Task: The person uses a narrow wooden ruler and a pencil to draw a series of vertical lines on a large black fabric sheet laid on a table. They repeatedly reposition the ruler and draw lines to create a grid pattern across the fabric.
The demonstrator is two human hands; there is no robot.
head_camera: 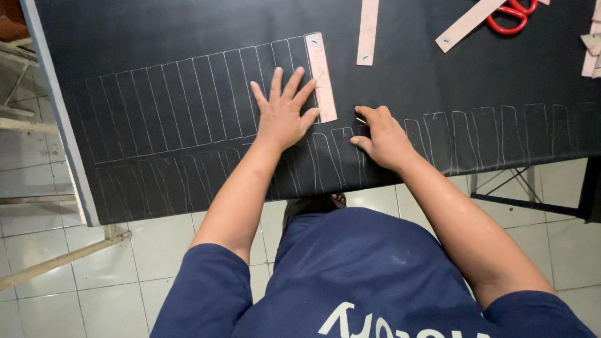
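Black fabric [188,37] covers the table; your left hand [285,112] lies flat, fingers spread, beside the pink template strip [321,76], while your right hand [382,138] pinches a marking tool [361,120].

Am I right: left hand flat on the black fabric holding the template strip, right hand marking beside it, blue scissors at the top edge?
Not quite. The scissors have red handles, not blue; the head view shows them at the top edge. The rest holds: the left hand lies flat on the black fabric, fingers against the template strip, and the right hand marks beside it with a small marking tool.
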